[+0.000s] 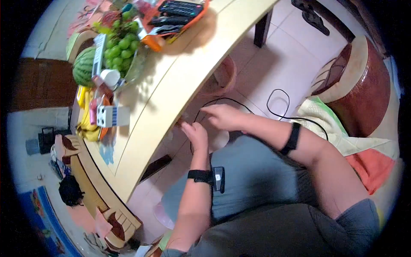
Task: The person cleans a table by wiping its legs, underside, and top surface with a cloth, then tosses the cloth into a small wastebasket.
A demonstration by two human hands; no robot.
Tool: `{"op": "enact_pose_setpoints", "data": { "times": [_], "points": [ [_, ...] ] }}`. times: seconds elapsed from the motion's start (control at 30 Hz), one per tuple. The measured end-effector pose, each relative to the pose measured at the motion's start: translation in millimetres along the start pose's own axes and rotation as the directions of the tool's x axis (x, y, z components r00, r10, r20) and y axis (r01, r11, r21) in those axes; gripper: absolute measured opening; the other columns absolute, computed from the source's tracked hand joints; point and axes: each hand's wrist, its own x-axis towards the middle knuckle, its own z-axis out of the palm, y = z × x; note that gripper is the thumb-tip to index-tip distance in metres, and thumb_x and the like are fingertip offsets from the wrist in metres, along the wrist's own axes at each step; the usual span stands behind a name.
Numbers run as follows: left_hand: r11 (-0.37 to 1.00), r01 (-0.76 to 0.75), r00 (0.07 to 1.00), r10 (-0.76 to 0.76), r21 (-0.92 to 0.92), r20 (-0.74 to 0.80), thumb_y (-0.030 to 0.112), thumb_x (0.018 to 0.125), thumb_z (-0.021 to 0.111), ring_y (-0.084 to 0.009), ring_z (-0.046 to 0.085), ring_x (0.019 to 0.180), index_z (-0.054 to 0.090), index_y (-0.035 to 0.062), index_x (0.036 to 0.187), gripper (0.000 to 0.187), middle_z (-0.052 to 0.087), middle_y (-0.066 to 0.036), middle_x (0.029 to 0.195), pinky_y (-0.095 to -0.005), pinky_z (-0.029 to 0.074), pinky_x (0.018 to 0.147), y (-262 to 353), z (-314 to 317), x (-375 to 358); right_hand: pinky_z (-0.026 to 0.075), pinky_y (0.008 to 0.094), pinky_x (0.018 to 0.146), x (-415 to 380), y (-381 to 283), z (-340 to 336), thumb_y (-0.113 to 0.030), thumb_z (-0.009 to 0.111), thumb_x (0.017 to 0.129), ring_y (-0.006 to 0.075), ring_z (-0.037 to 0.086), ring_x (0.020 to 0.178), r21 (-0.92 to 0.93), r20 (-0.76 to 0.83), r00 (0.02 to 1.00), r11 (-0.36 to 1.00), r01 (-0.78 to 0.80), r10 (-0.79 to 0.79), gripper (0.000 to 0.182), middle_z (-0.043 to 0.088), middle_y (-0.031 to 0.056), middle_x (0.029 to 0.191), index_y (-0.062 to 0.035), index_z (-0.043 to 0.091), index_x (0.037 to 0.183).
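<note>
Both of my hands are low beside the table edge, above the floor. My left hand (197, 136) has its fingers bent towards a small reddish thing half hidden at the edge; what it grips is too blurred to name. Just to its right, my right hand (223, 117) has its fingers closed, the fingertips at a thin black cable (233, 101). This cable curves around the hands and runs off behind my right forearm across the floor. A black strap circles each forearm, and the left one carries a small device (218, 179).
On the table (158, 96) are green grapes (122, 50), a watermelon (83, 66), bananas (89, 115), a white box (113, 116) and an orange tray with remotes (180, 7). A pink bucket (224, 77) stands beneath its edge. A wooden chair (364, 85) is at the right.
</note>
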Motion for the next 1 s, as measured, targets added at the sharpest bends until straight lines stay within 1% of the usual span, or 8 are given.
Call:
{"op": "enact_pose_setpoints", "data": {
  "times": [0.13, 0.33, 0.4, 0.57, 0.67, 0.73, 0.9, 1.0],
  "points": [
    [0.847, 0.106, 0.973, 0.020, -0.521, 0.230, 0.000, 0.082, 0.043, -0.0186, 0.049, 0.092, 0.040, 0.0010, 0.103, 0.020, 0.048, -0.012, 0.102, -0.0321, 0.043, 0.081, 14.9, -10.7, -3.8, 0.044, 0.0410, 0.083, 37.2, -9.0, 19.0, -0.013, 0.049, 0.080, 0.0319, 0.052, 0.100, -0.024, 0.138, 0.907, 0.914, 0.405, -0.398, 0.035, 0.054, 0.0155, 0.104, -0.0047, 0.052, 0.113],
    [0.657, 0.215, 0.941, 0.060, -0.723, 0.334, -0.002, 0.085, 0.045, -0.0189, 0.049, 0.096, 0.040, 0.0053, 0.097, 0.016, 0.049, -0.010, 0.103, -0.0311, 0.040, 0.082, 31.9, -51.6, -8.9, 0.041, 0.0397, 0.092, 61.1, 43.3, 54.1, -0.016, 0.043, 0.083, 0.0269, 0.050, 0.109, -0.077, 0.241, 0.736, 0.743, 0.664, -0.633, 0.050, 0.046, 0.0092, 0.128, -0.0119, 0.038, 0.133],
    [0.646, 0.200, 0.961, 0.018, -0.737, 0.277, -0.005, 0.080, 0.045, -0.0214, 0.048, 0.100, 0.040, 0.0053, 0.096, 0.020, 0.049, -0.011, 0.103, -0.0327, 0.038, 0.087, 23.0, -53.8, -6.4, 0.036, 0.0380, 0.099, 90.3, 59.1, 80.2, -0.015, 0.043, 0.083, 0.0245, 0.044, 0.118, -0.322, 0.118, 0.445, 0.390, 0.863, -0.888, 0.056, 0.038, 0.0051, 0.137, -0.0149, 0.032, 0.137],
    [0.700, 0.241, 0.951, -0.031, -0.672, 0.309, -0.002, 0.062, 0.047, -0.0256, 0.035, 0.120, 0.034, 0.0035, 0.117, 0.057, 0.040, -0.012, 0.126, -0.0393, 0.023, 0.103, 13.4, -68.9, -1.5, 0.033, 0.0369, 0.102, 99.7, 40.0, 16.0, -0.016, 0.049, 0.083, 0.0255, 0.038, 0.123, 0.132, 0.350, 0.675, 0.748, 0.651, -0.649, 0.052, 0.041, 0.0072, 0.135, -0.0163, 0.038, 0.134],
    [0.733, 0.233, 0.959, -0.065, -0.640, 0.275, -0.002, 0.058, 0.047, -0.0239, 0.032, 0.125, 0.031, 0.0040, 0.131, 0.075, 0.037, -0.011, 0.134, -0.0403, 0.019, 0.107, 31.5, -55.5, -1.5, 0.034, 0.0356, 0.101, 112.2, 53.9, 34.3, -0.025, 0.052, 0.085, 0.0269, 0.040, 0.122, 0.096, 0.247, 0.646, 0.682, 0.725, -0.722, 0.046, 0.044, 0.0115, 0.132, -0.0132, 0.044, 0.129],
    [0.735, 0.229, 0.936, 0.014, -0.638, 0.351, -0.002, 0.057, 0.048, -0.0227, 0.037, 0.118, 0.036, 0.0035, 0.129, 0.073, 0.041, -0.011, 0.129, -0.0403, 0.023, 0.105, 31.4, -52.1, 6.9, 0.035, 0.0338, 0.100, 98.8, 47.1, 10.1, -0.034, 0.049, 0.088, 0.0276, 0.042, 0.119, 0.387, 0.262, 0.864, 0.867, 0.314, -0.430, 0.045, 0.046, 0.0133, 0.130, -0.0095, 0.048, 0.125],
    [0.772, 0.336, 0.848, 0.001, -0.540, 0.530, 0.000, 0.063, 0.050, -0.0246, 0.042, 0.112, 0.041, 0.0052, 0.126, 0.064, 0.044, -0.011, 0.125, -0.0419, 0.027, 0.104, 24.7, -40.7, 30.4, 0.033, 0.0313, 0.100, 112.2, 90.4, -7.7, -0.033, 0.044, 0.091, 0.0278, 0.042, 0.120, 0.283, 0.093, 0.788, 0.775, 0.565, -0.609, 0.043, 0.047, 0.0131, 0.130, -0.0078, 0.048, 0.125],
    [0.742, 0.406, 0.802, -0.010, -0.534, 0.597, 0.004, 0.069, 0.053, -0.0266, 0.043, 0.113, 0.042, 0.0073, 0.127, 0.060, 0.045, -0.011, 0.125, -0.0441, 0.027, 0.104, 68.3, -19.1, 14.1, 0.030, 0.0340, 0.103, 112.3, 113.1, -41.7, -0.022, 0.047, 0.086, 0.0176, 0.044, 0.119, -0.507, -0.012, 0.326, 0.287, 0.813, -0.945, 0.044, 0.049, 0.0027, 0.128, -0.0114, 0.045, 0.128]
  ]
}}
